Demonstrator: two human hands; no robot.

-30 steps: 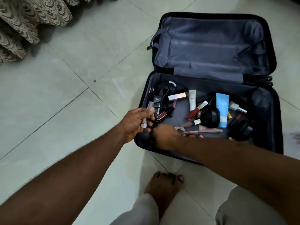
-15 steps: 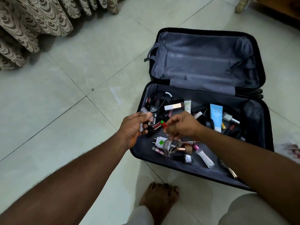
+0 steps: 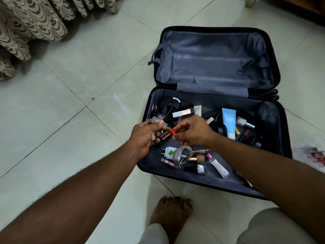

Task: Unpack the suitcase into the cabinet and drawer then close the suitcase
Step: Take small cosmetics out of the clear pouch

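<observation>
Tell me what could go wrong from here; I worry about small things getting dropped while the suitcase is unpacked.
1. The left hand already grips clear tubes while the right hand pinches a small red item toward it; an overfull grip may spill onto the tile floor.
2. The white charger sits beside its coiled cable among cosmetics; lifting it could drag them.
</observation>
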